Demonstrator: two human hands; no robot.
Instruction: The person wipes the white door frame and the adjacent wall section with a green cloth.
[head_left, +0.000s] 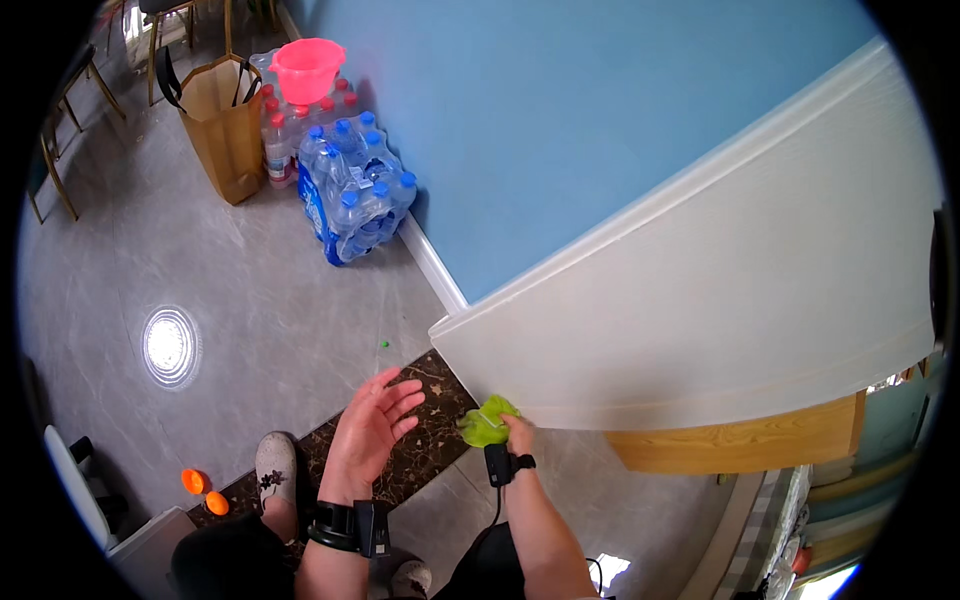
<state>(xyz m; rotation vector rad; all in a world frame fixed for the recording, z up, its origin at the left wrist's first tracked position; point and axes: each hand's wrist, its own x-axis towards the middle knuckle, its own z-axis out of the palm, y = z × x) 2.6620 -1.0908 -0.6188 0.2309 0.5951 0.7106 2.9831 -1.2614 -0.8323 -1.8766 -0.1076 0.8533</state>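
Note:
My right hand (517, 433) grips a lime-green cloth (487, 421) low beside the corner of the white door-frame panel (600, 337). Part of the cloth hangs out to the left of my fingers, above the dark marbled threshold strip (431, 435). To the left, my left hand (375, 427) is raised over the same strip, its fingers apart and holding nothing. Both wrists wear black straps with small black boxes. A tiny green object (385, 344) lies on the grey floor beyond my left hand.
Against the blue wall (562, 135) stand blue-capped bottle packs (356, 187), red-capped bottles (277, 154) with a pink basin (307, 71) on top, and a brown paper bag (225, 142). Two orange pieces (205, 491) lie near my shoe (276, 469). Chairs stand at the upper left.

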